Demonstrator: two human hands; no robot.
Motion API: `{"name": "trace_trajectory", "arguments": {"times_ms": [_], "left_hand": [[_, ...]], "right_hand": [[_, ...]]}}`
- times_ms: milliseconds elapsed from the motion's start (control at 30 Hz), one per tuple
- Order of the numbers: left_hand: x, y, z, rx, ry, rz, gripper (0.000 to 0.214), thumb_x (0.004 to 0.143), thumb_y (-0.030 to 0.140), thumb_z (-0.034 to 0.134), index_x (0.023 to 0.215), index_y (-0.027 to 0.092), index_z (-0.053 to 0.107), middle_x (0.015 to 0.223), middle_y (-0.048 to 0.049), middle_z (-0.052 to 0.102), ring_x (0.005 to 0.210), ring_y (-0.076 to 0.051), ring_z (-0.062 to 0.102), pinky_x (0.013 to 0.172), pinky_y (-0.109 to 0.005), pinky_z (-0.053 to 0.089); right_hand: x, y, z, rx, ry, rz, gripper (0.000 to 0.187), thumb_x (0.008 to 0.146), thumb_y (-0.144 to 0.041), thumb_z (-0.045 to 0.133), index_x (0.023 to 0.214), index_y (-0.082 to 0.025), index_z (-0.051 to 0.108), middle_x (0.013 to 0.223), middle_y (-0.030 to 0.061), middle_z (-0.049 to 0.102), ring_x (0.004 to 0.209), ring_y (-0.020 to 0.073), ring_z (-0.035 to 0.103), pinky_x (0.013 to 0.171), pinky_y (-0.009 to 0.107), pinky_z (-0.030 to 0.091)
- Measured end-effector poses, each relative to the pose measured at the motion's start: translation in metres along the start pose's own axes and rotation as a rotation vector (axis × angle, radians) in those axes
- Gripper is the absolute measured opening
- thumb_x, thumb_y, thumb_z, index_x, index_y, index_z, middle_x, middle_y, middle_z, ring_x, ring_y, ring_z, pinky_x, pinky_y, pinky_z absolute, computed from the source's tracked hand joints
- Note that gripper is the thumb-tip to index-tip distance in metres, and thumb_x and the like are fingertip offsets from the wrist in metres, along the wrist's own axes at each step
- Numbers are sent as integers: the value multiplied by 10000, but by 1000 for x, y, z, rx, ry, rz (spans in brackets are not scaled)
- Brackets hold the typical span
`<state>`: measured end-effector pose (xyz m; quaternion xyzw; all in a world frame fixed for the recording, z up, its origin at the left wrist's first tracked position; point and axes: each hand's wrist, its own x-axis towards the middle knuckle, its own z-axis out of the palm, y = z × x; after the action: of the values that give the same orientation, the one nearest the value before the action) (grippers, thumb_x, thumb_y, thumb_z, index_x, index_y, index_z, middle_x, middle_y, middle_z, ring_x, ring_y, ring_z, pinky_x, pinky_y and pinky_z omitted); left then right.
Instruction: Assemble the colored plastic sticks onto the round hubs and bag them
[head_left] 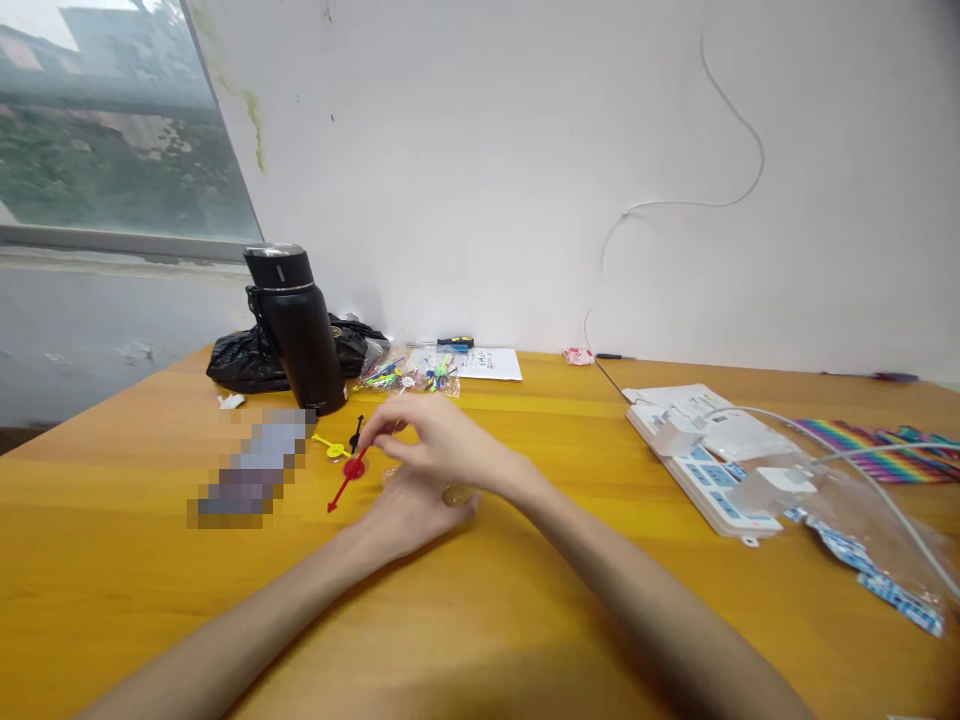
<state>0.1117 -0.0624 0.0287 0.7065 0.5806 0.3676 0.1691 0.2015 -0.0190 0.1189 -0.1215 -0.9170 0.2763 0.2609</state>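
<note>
My right hand [427, 435] crosses over my left, its thumb and fingers closed at the upper end of a red spinner arrow [354, 468] with a round hub. The arrow slants down to the left. Underneath, my left hand [420, 510] rests low over the table, fingers curled and partly hidden by the right. By its thumb shows a small round gold-brown piece [455, 494], too unclear to name. Just beyond the red arrow lie a yellow spinner arrow [334, 452] and a black spinner arrow [355, 438].
A black vacuum flask [304, 340] stands at the back left by a black plastic bag [244, 365]. Near it lie a blurred-out flat object [259, 460] and a clear bag of coloured pieces [409, 372]. On the right sits a power strip [709, 480] with plugged-in chargers and cables.
</note>
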Motion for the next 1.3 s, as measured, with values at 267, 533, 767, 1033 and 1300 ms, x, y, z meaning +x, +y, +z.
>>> {"name": "trace_trajectory", "arguments": {"times_ms": [267,533,767,1033,1300], "left_hand": [[2,-9,-8,-220,3,81,642,882,318,657,1438,301,337,1269,-69,551,1140,-223,594,1071,-440,454],[3,-9,-8,-332,108,57,578,912,332,645,1408,292,352,1306,-79,518,1222,-214,557,1113,-423,439],[3,-7,-8,-333,123,45,593,916,343,653,1425,304,351,1403,-84,488,1293,-230,523,1153,-455,399],[3,-5,-9,-334,92,21,578,915,339,650,1415,287,364,1377,-95,499,1262,-236,548,1123,-444,420],[-4,-7,-7,-181,5,80,541,881,329,643,1373,261,427,1311,-91,552,1191,-255,574,1037,-424,479]], "right_hand": [[-25,-19,-95,-161,255,79,243,905,-87,530,949,-185,748,980,17,761,894,134,677,836,272,500],[-44,-9,-124,-389,130,270,243,890,-122,565,922,-196,794,912,35,764,846,162,671,775,273,493],[-35,4,-103,-228,-10,217,262,903,-113,561,993,-175,799,938,37,783,846,150,691,765,256,501],[-30,16,-91,-29,-313,216,364,943,-100,495,1183,-206,746,1160,25,757,1045,147,683,901,256,497],[-21,3,-68,-157,29,244,285,961,-131,462,1092,-179,710,1051,45,753,922,158,676,829,273,485]]}}
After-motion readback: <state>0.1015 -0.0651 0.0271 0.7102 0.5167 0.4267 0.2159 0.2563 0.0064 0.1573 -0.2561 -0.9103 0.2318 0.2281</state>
